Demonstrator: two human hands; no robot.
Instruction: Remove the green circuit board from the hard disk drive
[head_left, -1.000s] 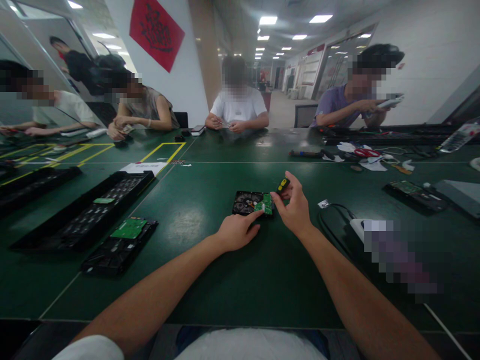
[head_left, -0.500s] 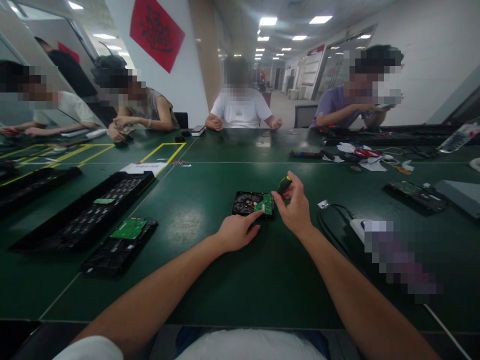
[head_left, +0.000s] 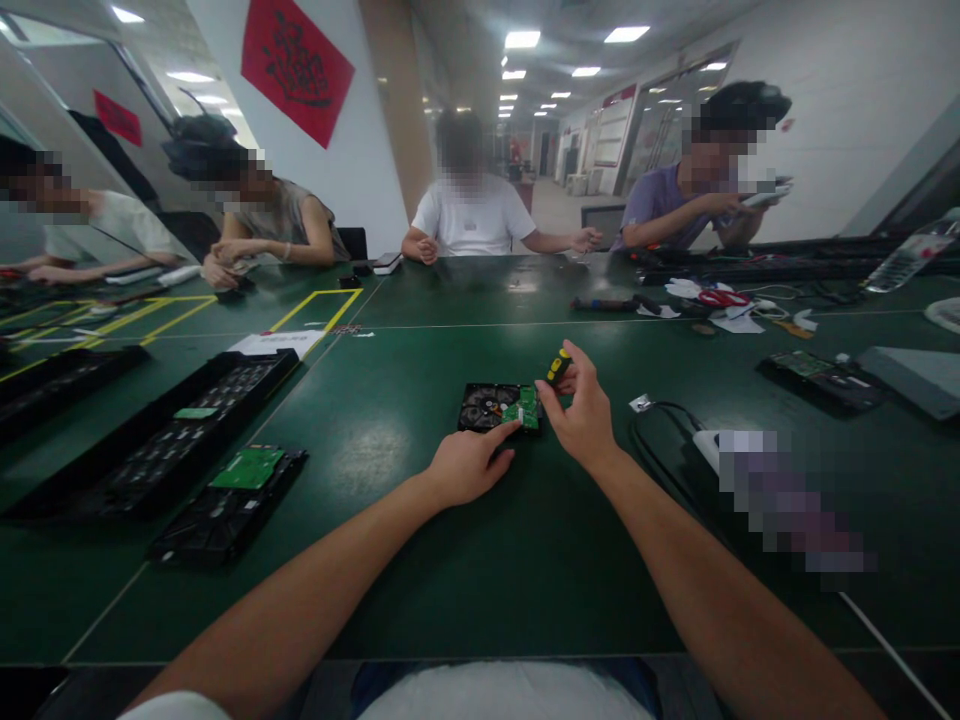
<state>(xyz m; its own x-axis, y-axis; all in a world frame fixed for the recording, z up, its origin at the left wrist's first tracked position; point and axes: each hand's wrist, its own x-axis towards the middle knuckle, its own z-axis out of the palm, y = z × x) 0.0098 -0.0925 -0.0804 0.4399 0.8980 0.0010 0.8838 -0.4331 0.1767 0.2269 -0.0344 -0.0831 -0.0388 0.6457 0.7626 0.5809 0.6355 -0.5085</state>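
Note:
A hard drive [head_left: 484,407] lies on the green table in front of me, its green circuit board [head_left: 523,404] facing up at the right end. My left hand [head_left: 469,468] holds the drive at its near edge, the index fingertip on the board and the thumb lower down. In my right hand [head_left: 581,410] is a screwdriver [head_left: 558,366] with a yellow and black handle, pinched between the fingers above the drive's right end. Its shaft and tip are too small to make out.
On the left are another hard drive [head_left: 229,500] and a long black tray [head_left: 161,435]. To the right lie a cable [head_left: 652,440], a partly blurred-out device [head_left: 705,445], another drive [head_left: 821,380] and a grey box [head_left: 915,380]. Several people sit across the table.
The screwdriver handle has turned in my right hand and now shows more yellow. My left hand stays on the drive. The whole view has shifted slightly.

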